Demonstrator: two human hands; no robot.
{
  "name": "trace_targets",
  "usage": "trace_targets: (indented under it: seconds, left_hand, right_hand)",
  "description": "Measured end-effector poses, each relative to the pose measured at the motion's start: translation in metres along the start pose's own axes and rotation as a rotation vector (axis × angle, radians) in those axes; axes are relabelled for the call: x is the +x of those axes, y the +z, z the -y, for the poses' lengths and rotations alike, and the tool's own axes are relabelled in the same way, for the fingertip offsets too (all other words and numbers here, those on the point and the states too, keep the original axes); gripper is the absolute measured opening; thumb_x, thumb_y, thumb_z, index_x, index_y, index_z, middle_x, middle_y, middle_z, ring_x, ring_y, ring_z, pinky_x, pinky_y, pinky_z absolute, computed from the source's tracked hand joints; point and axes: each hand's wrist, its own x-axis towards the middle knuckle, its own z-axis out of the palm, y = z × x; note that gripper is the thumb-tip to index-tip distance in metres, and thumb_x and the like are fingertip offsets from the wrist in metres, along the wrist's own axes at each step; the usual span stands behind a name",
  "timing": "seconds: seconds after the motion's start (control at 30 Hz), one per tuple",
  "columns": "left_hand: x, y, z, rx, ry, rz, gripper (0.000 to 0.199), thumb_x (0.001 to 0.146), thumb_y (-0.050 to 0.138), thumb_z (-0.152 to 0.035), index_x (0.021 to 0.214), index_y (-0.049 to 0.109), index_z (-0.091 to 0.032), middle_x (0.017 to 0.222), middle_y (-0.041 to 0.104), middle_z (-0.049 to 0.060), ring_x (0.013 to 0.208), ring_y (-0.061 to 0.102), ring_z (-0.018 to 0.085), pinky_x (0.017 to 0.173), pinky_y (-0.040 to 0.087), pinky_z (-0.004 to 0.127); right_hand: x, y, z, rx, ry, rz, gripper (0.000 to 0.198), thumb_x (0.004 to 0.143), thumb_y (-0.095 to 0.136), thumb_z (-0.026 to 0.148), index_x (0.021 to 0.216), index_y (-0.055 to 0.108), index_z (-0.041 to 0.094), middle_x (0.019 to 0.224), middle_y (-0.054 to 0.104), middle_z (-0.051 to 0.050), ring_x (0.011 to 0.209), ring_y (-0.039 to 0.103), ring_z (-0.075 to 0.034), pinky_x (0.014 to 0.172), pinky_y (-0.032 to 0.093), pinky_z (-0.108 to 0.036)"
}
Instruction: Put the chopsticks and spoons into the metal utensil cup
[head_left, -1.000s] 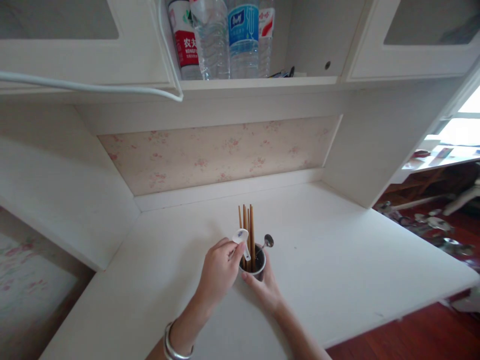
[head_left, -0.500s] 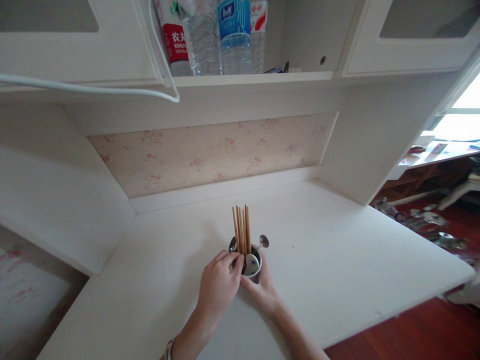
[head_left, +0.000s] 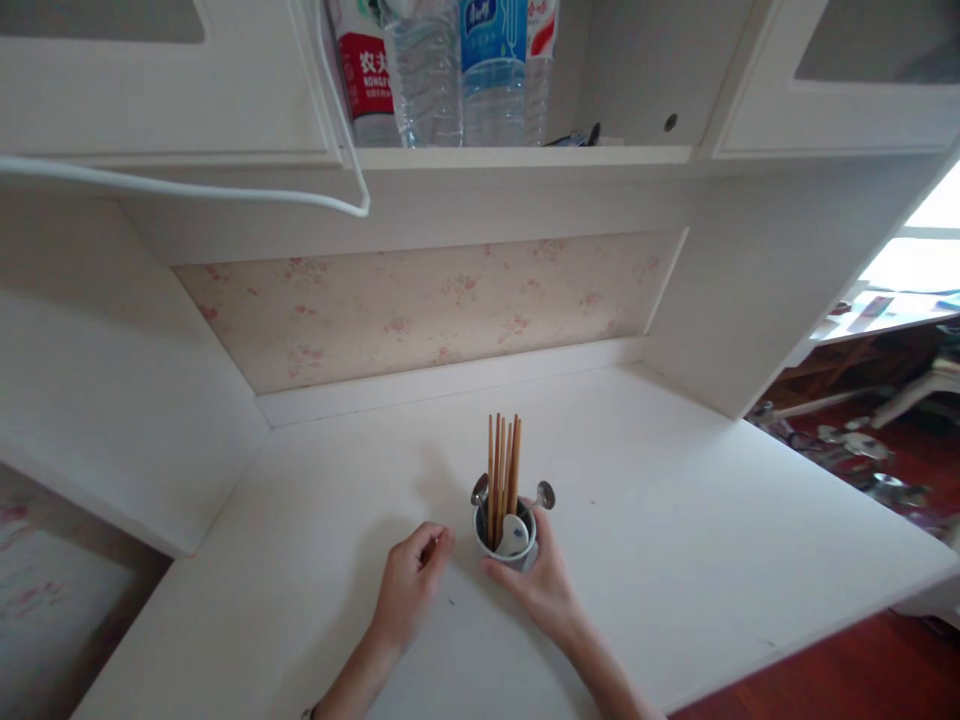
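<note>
My right hand [head_left: 544,580] is wrapped around the right and near side of a small light-coloured cup [head_left: 504,555] standing on the white desktop. Several wooden chopsticks [head_left: 502,465] rise upright from it. Two metal spoons lean outward over the rim, one spoon [head_left: 480,487] to the left and the other spoon [head_left: 545,494] to the right. A white spoon [head_left: 513,535] with a small blue mark sits at the front of the cup's mouth. Left of the cup and apart from it, my left hand [head_left: 409,580] has its fingers curled in, with nothing visible in them.
The white desktop [head_left: 322,560] runs to a low back ledge below floral wallpaper [head_left: 405,300]. Plastic bottles [head_left: 427,90] stand in the open cupboard overhead. A white cable [head_left: 247,192] hangs in front of it. White side panels bound the desk left and right.
My left hand has let go at the cup's mouth and drawn back to the left. My right hand stays around the cup. The view has shifted slightly.
</note>
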Motion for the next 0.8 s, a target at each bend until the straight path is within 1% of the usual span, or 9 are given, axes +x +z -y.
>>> trace_targets:
  seconds: [0.07, 0.13, 0.17, 0.27, 0.37, 0.47, 0.53, 0.67, 0.8]
  left_hand:
    - [0.01, 0.004, 0.014, -0.014, -0.042, 0.043, 0.039, 0.086, 0.043, -0.051, 0.072, 0.057, -0.017, 0.061, 0.046, -0.002, 0.06, 0.042, 0.012, 0.056, 0.032, 0.022]
    - [0.02, 0.008, 0.026, -0.018, -0.067, 0.094, 0.04, 0.085, 0.044, -0.051, 0.07, 0.056, -0.017, 0.061, 0.045, -0.002, 0.061, 0.041, 0.013, 0.058, 0.032, 0.023]
    - [0.023, 0.01, 0.031, -0.02, -0.07, 0.123, 0.04, 0.085, 0.044, -0.051, 0.068, 0.054, -0.017, 0.061, 0.044, -0.003, 0.062, 0.041, 0.013, 0.058, 0.031, 0.023]
    - [0.033, 0.013, 0.04, -0.009, -0.066, 0.21, 0.041, 0.083, 0.044, -0.052, 0.062, 0.047, -0.017, 0.059, 0.038, -0.004, 0.06, 0.038, 0.012, 0.058, 0.029, 0.023]
    - [0.04, 0.012, 0.043, 0.024, -0.084, 0.286, 0.044, 0.083, 0.044, -0.054, 0.058, 0.039, -0.018, 0.056, 0.031, -0.005, 0.056, 0.033, 0.011, 0.054, 0.024, 0.024]
    - [0.043, 0.009, 0.043, 0.044, -0.094, 0.3, 0.045, 0.083, 0.043, -0.056, 0.057, 0.035, -0.019, 0.055, 0.029, -0.005, 0.055, 0.032, 0.011, 0.053, 0.022, 0.024]
    - [0.044, 0.008, 0.043, 0.054, -0.093, 0.289, 0.046, 0.083, 0.042, -0.056, 0.057, 0.034, -0.019, 0.055, 0.029, -0.005, 0.055, 0.032, 0.011, 0.053, 0.022, 0.024]
    - [0.045, 0.005, 0.043, 0.061, -0.093, 0.327, 0.047, 0.084, 0.041, -0.056, 0.057, 0.036, -0.019, 0.054, 0.03, -0.005, 0.054, 0.032, 0.01, 0.053, 0.021, 0.024]
    - [0.046, 0.004, 0.044, 0.047, -0.103, 0.337, 0.047, 0.084, 0.042, -0.057, 0.057, 0.036, -0.018, 0.054, 0.031, -0.005, 0.055, 0.032, 0.01, 0.053, 0.021, 0.024]
  right_hand:
    - [0.009, -0.01, 0.003, -0.08, 0.003, 0.008, 0.073, 0.06, 0.08, 0.031, 0.123, 0.045, 0.025, 0.118, 0.059, -0.007, 0.106, 0.057, -0.028, 0.095, 0.043, -0.045]
    - [0.025, -0.023, 0.004, -0.081, 0.01, -0.009, 0.069, 0.063, 0.079, 0.033, 0.123, 0.044, 0.024, 0.114, 0.06, -0.006, 0.102, 0.059, -0.026, 0.09, 0.046, -0.042]
    - [0.036, -0.031, 0.004, -0.064, 0.011, -0.039, 0.068, 0.064, 0.078, 0.034, 0.122, 0.044, 0.024, 0.112, 0.061, -0.006, 0.101, 0.059, -0.025, 0.089, 0.047, -0.041]
    - [0.075, -0.063, 0.0, -0.056, 0.008, -0.186, 0.068, 0.059, 0.08, 0.036, 0.117, 0.047, 0.023, 0.107, 0.063, -0.006, 0.098, 0.061, -0.024, 0.086, 0.049, -0.04]
    - [0.117, -0.099, -0.006, -0.11, 0.012, -0.339, 0.069, 0.055, 0.082, 0.038, 0.113, 0.049, 0.02, 0.102, 0.064, -0.006, 0.091, 0.062, -0.022, 0.08, 0.051, -0.036]
    - [0.152, -0.131, -0.012, -0.262, 0.02, -0.467, 0.063, 0.055, 0.081, 0.039, 0.107, 0.053, 0.017, 0.094, 0.065, -0.006, 0.083, 0.062, -0.021, 0.072, 0.05, -0.035]
    - [0.168, -0.147, -0.014, -0.326, 0.034, -0.516, 0.062, 0.054, 0.081, 0.038, 0.105, 0.054, 0.016, 0.091, 0.065, -0.006, 0.08, 0.062, -0.021, 0.069, 0.05, -0.034]
    - [0.189, -0.165, -0.016, -0.396, 0.061, -0.544, 0.061, 0.052, 0.082, 0.035, 0.102, 0.056, 0.013, 0.087, 0.066, -0.008, 0.075, 0.061, -0.021, 0.066, 0.048, -0.034]
    - [0.195, -0.17, -0.02, -0.402, 0.099, -0.559, 0.063, 0.051, 0.082, 0.036, 0.104, 0.056, 0.013, 0.091, 0.065, -0.01, 0.078, 0.061, -0.023, 0.068, 0.048, -0.036]
